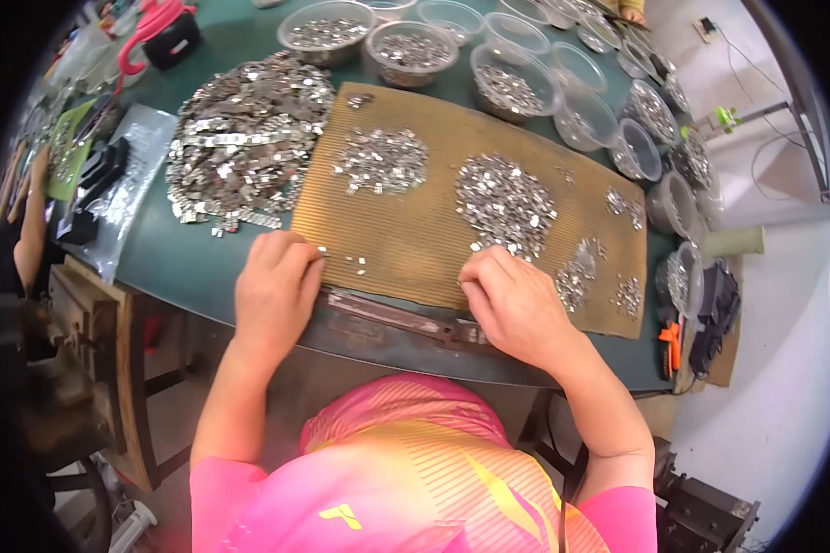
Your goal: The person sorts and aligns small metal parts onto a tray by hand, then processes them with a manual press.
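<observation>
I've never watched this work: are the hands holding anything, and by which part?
It cannot be told: the left hand and right hand are curled, anything pinched too small to see.

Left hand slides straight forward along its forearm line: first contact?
Probably the near right edge of the big heap of small silver pieces, just beyond the left hand. Hand height is unclear, so it might pass over.

We had the mat (415, 249) before us on the table (161, 263), piles of metal pieces (505, 203) on it, another heap (249, 152) to its left, and tubs (413, 76) behind it and along its right.
</observation>
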A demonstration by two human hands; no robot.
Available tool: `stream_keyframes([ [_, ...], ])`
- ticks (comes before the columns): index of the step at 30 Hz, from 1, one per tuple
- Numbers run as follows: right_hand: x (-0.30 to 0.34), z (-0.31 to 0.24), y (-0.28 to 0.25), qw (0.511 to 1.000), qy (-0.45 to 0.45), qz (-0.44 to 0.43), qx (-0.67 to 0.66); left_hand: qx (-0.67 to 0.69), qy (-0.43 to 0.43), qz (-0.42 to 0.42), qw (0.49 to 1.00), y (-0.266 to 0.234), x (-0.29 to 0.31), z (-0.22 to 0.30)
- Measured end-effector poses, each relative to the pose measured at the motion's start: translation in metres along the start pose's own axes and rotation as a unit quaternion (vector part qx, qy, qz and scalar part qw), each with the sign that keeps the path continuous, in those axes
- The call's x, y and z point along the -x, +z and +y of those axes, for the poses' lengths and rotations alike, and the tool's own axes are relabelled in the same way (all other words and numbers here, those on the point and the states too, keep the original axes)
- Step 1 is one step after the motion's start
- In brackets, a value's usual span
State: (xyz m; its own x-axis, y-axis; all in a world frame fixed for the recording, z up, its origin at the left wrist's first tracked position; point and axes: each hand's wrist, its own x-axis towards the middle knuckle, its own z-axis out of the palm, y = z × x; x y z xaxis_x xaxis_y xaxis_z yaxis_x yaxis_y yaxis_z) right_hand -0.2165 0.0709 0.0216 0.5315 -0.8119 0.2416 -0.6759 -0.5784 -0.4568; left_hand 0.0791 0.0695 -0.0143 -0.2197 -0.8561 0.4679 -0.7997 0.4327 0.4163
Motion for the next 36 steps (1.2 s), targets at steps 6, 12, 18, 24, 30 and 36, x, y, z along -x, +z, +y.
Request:
stream_keyframes([
  [6, 0.063, 0.000, -0.022, 0.999, 0.017, -0.011, 0.032, 0.035, -0.015, -0.033, 0.999, 0.000, -0.003, 0.002],
  [12, 0.079, -0.006, -0.010, 0.997, 0.018, 0.017, 0.068, 0.082, -0.015, -0.015, 0.996, 0.004, -0.007, 0.018],
  [18, 0.086, -0.009, -0.010, 0.996, 0.049, 0.039, 0.063, 0.202, 0.042, -0.068, 0.976, 0.024, -0.005, 0.061],
  [24, 0.088, -0.008, -0.014, 0.993, 0.109, 0.034, -0.014, 0.244, 0.158, -0.111, 0.950, 0.057, -0.002, 0.108],
  [30, 0.091, 0.000, -0.013, 0.994, 0.095, 0.045, -0.030, 0.212, 0.207, -0.129, 0.946, 0.076, -0.003, 0.125],
  [36, 0.096, 0.017, -0.027, 0.985, 0.117, 0.058, -0.110, 0.232, 0.195, -0.171, 0.937, 0.072, -0.008, 0.120],
])
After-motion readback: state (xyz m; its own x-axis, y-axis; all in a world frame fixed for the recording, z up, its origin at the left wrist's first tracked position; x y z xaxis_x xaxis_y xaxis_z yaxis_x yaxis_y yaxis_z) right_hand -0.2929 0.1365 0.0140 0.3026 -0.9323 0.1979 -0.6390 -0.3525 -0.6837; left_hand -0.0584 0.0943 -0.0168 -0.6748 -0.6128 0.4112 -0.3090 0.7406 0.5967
